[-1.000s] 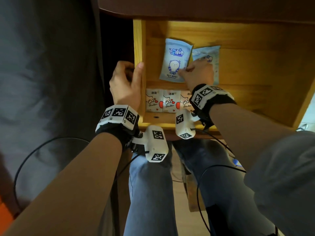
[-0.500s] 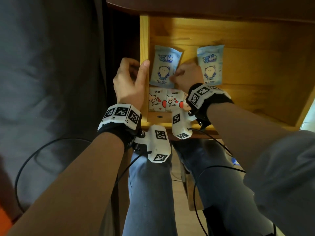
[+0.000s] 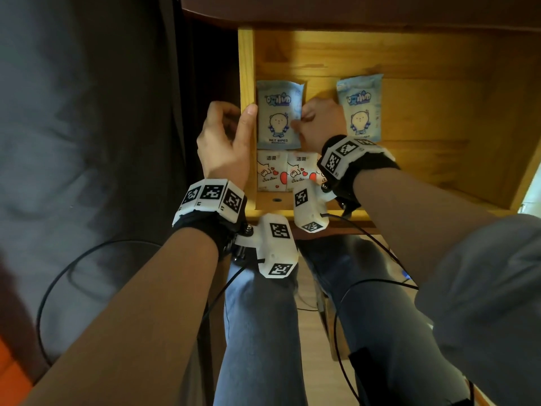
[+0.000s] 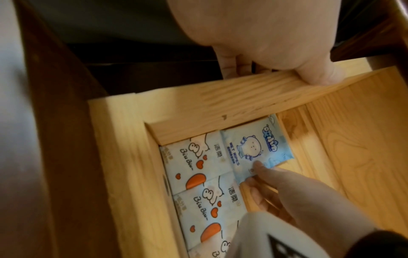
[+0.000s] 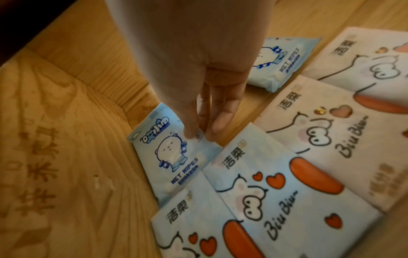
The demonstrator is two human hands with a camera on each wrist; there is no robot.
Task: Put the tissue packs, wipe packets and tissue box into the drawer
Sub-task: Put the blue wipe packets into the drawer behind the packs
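The wooden drawer stands pulled out. My left hand grips its left wall, thumb on the inner face. My right hand pinches the right edge of a light blue wet wipe packet, which lies flat against the left wall. A second wipe packet lies loose to the right of my hand. White tissue packs with orange hearts line the drawer's front edge, partly hidden by my right wrist. No tissue box is in view.
The dark desk top overhangs the drawer's back. Bare drawer floor stretches to the right of the packets. Grey fabric hangs on the left. My legs in jeans and black cables are below the drawer front.
My right hand has drawn the wipe packet leftward and nearer, up to the left wall just behind the tissue packs. The second packet is now uncovered. My left hand stays on the wall.
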